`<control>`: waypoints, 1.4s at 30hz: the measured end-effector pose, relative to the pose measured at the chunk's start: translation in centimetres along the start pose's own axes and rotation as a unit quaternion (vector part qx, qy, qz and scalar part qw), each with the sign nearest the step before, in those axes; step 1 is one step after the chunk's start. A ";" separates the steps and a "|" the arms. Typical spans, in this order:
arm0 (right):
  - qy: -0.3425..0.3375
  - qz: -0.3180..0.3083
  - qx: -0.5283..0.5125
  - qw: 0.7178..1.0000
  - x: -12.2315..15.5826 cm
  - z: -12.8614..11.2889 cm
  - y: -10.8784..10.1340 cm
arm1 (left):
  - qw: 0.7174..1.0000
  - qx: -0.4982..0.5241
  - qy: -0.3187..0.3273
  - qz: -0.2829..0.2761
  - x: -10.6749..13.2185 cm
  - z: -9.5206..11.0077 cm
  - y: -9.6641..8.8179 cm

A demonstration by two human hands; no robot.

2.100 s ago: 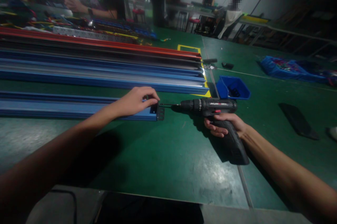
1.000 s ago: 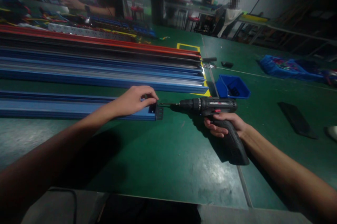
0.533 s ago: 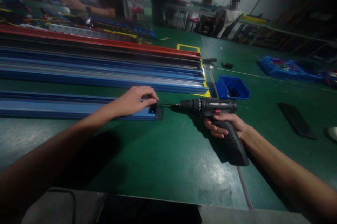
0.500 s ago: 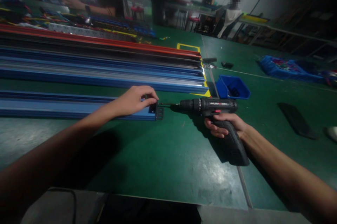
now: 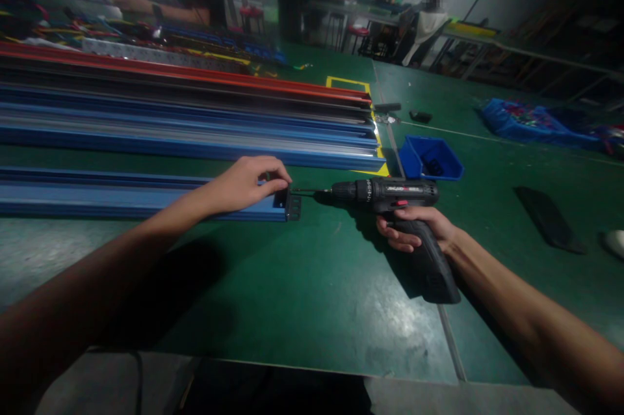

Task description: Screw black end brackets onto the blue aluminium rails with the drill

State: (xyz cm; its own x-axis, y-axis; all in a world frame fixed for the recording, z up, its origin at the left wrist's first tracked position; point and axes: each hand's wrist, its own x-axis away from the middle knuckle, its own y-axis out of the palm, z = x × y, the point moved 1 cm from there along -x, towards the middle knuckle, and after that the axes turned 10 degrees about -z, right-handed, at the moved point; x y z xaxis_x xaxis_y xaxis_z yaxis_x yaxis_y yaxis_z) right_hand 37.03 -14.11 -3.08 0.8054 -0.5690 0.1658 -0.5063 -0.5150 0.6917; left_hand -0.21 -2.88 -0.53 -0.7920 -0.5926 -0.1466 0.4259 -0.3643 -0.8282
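A long blue metal channel (image 5: 121, 197) lies across the green table (image 5: 302, 285), with a small black end bracket (image 5: 294, 205) at its right end. My left hand (image 5: 248, 182) rests on that end, fingers curled and pinching at the bracket's top. My right hand (image 5: 414, 226) is wrapped round the grip of a black cordless drill (image 5: 390, 194). The drill lies level, and its bit points left into the bracket.
Behind the channel lies a stack of long blue, grey and red profiles (image 5: 195, 122). A small blue bin (image 5: 431, 160) stands just beyond the drill. A flat black piece (image 5: 548, 218) lies at right. Other people sit at tables in the back.
Almost nothing has moved: both hands, the drill and the channel hold the same pose. The whole view has shifted up by a few pixels.
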 end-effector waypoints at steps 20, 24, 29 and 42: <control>0.000 0.002 0.000 1.000 -0.1 0.0 0.1 | 1.000 0.004 -0.004 0.001 0.0 0.0 0.0; -0.002 0.003 -0.004 1.000 -0.1 0.0 0.1 | 1.000 0.010 0.000 -0.001 0.0 0.0 0.0; 0.000 -0.006 -0.001 1.000 0.0 0.0 0.1 | 1.000 0.007 -0.001 -0.002 0.0 0.0 0.0; 0.000 -0.003 -0.007 1.000 0.1 0.0 0.0 | 1.000 0.003 0.002 -0.001 0.0 -0.1 0.0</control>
State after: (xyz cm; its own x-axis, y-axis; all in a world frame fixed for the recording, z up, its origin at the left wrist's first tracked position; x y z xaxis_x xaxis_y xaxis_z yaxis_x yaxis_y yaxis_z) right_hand 37.06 -14.18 -3.06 0.8083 -0.5662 0.1611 -0.4972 -0.5100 0.7019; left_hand -0.24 -2.85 -0.60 -0.7941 -0.5896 -0.1474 0.4274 -0.3693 -0.8252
